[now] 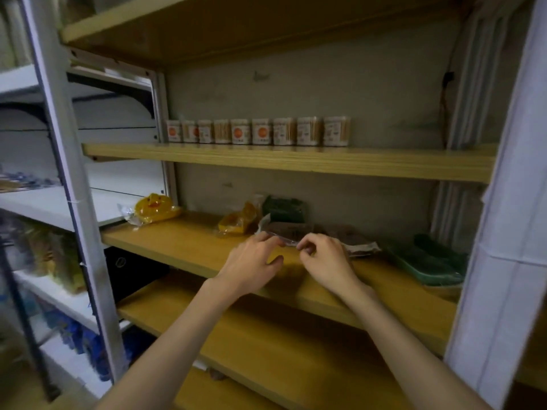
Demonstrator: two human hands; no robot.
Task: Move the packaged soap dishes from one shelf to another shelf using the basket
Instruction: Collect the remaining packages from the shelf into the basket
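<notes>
So, left hand [254, 261]: fingers curled, tips on the near edge of the brown packaged soap dish [291, 232]; looks like a pinch on the wrapper, though I can't fully tell.
right hand [322, 258]: pinching the same wrapper edge, just right of the left hand.
brown dish: lying flat mid-shelf on the wooden shelf [183, 247].
neighbours: orange pack [236, 223] left of the brown dish, dark green pack [285, 208] behind it, green ones [426, 261] off to its right, yellow duck one [155, 207] far left.
basket: not in view.
step: picking or placing, honestly can't say which.
next: needs a firmer hold, since that film looks slippery.
</notes>
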